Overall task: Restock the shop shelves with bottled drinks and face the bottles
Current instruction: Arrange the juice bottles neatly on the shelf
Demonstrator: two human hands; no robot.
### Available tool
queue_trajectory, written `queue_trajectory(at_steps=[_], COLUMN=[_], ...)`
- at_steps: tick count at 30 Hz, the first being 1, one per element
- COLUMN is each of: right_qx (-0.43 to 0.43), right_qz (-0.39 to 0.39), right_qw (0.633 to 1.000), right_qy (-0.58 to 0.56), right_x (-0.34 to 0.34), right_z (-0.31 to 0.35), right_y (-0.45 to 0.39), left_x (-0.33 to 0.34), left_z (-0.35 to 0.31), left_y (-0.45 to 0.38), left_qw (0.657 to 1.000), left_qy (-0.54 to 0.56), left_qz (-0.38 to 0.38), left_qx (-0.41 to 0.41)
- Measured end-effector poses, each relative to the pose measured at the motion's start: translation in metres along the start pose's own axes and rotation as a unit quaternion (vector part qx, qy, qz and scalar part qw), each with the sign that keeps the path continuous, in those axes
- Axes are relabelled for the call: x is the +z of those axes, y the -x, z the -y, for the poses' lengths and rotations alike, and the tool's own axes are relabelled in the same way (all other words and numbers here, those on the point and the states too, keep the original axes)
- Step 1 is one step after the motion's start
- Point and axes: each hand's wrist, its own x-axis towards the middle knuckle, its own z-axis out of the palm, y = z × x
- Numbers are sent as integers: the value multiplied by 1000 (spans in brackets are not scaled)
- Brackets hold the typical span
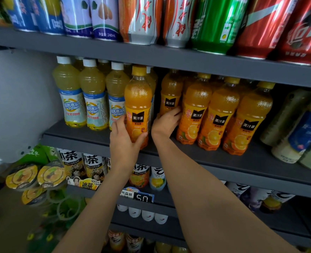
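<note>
The person is standing close to the shelf (224, 162), both arms reaching up to its middle tier. The left hand (126, 137) is wrapping its fingers and thumb round the lower half of an orange bottle (138, 105), which is standing upright at the shelf's front edge, label facing out. Just at its nine o'clock, three pale bottles (93, 99) are lining up in a row (white caps, blue-banded labels). The right hand (166, 121) is reaching into the gap at the held bottle's three o'clock, its fingers curling against a second orange bottle (170, 94) set further back; whether they are truly gripping it I cannot tell. Further toward three o'clock, more orange bottles (222, 115) are standing in a tight group, labels forward. At twelve o'clock, cans (142, 21) are crowding the tier above.
</note>
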Motion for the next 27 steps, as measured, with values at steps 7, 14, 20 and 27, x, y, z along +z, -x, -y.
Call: queue_trajectory(at_steps=[7, 14, 20, 27], right_qx=[5, -14, -2, -198], right_qz=[2, -10, 32, 73], right_qw=[1000, 999, 999, 977], right_qy=[-3, 39, 38, -35], right_x=[2, 11, 5, -69], right_z=[-3, -15, -9, -22], right_y=[-3, 3, 11, 49], left_x=[1, 2, 1, 13], left_z=[0, 2, 2, -18], left_y=[0, 1, 1, 9], left_qw=[1000, 1000, 1000, 999], left_qy=[4, 5, 7, -1], left_qz=[-2, -7, -10, 25], left_qx=[-6, -3, 0, 32])
